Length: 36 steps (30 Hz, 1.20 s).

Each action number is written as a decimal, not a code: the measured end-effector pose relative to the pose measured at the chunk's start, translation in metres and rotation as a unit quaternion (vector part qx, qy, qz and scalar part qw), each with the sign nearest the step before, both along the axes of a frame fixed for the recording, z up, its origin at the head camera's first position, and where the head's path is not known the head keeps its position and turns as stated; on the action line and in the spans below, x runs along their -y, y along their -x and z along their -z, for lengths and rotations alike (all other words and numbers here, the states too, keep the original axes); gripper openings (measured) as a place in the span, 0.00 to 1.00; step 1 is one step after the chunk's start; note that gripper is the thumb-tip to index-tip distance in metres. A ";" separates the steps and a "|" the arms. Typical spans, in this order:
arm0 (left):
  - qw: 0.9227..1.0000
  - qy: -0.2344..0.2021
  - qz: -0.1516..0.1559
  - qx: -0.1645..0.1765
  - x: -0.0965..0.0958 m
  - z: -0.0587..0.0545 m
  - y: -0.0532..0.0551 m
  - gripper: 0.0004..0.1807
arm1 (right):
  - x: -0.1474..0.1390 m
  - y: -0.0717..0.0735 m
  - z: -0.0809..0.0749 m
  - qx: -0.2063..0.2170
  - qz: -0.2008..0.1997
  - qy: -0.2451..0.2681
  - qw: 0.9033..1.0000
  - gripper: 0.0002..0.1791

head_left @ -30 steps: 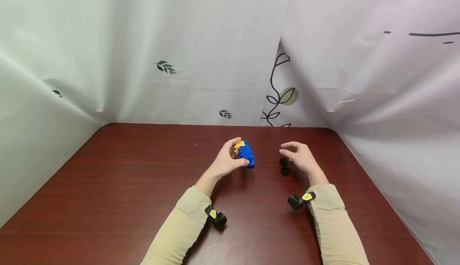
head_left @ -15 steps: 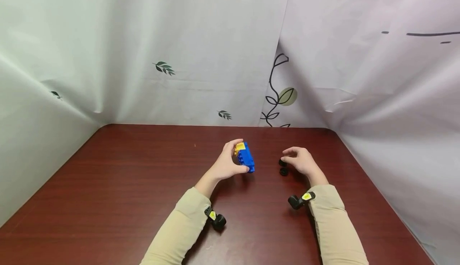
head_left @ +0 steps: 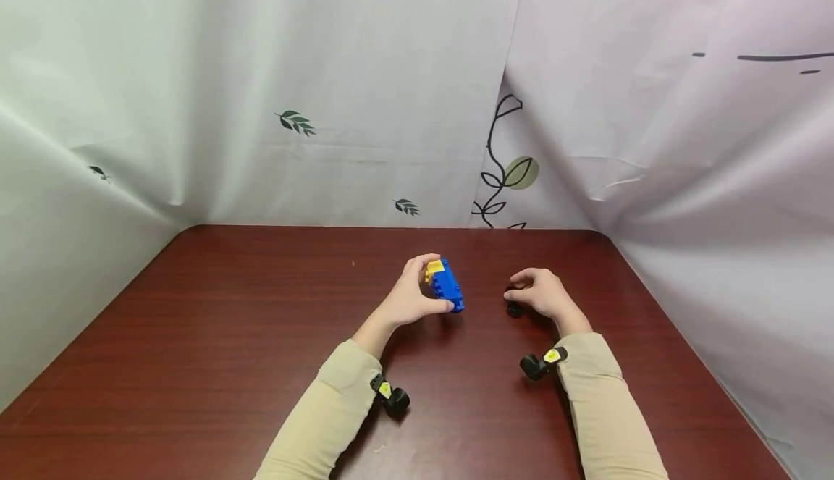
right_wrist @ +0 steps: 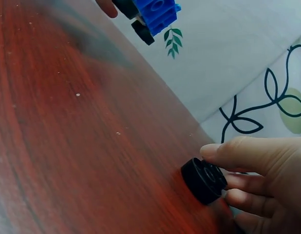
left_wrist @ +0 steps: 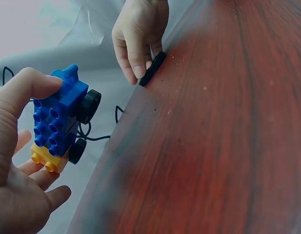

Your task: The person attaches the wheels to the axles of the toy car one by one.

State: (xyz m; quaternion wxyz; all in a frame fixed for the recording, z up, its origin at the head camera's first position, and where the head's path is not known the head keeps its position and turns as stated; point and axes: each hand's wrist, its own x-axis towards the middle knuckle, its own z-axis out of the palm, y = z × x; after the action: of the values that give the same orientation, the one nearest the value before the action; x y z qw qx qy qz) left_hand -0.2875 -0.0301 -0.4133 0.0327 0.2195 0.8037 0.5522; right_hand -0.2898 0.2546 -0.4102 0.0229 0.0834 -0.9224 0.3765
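My left hand holds a toy car built of blue and yellow blocks above the table, thumb on one end and fingers at the other. The left wrist view shows studs on the toy car and two black wheels along one side. To the right, my right hand pinches a loose black toy wheel low at the tabletop. A second loose wheel lies just in front of it, closer to me. My fingers partly hide the pinched wheel.
A dark red wooden table spreads beneath both hands. White cloth with printed leaves hangs behind its far edge and along the sides. Each sleeve cuff carries a black wrist camera.
My right hand has come down and toward me onto the farther loose wheel and now pinches it. The toy car has tipped slightly in my left hand, which otherwise stays in place.
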 end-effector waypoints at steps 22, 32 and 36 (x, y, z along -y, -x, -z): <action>0.999 0.040 -0.007 -0.018 0.003 -0.003 -0.003 0.46 | 0.012 0.003 0.008 -0.034 0.052 -0.047 0.997 0.16; 0.999 0.026 -0.017 -0.013 0.001 -0.003 -0.004 0.46 | 0.018 0.002 0.002 -0.060 0.056 -0.028 0.996 0.16; 1.000 0.022 -0.023 0.000 0.001 -0.004 -0.004 0.46 | 0.021 0.001 0.001 -0.062 0.060 -0.007 0.996 0.17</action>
State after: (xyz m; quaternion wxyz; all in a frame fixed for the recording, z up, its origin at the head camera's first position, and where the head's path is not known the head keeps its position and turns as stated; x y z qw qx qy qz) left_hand -0.2831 -0.0311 -0.4094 0.0247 0.2005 0.8202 0.5351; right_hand -0.2912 0.2334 -0.4110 0.1022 0.0512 -0.9251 0.3620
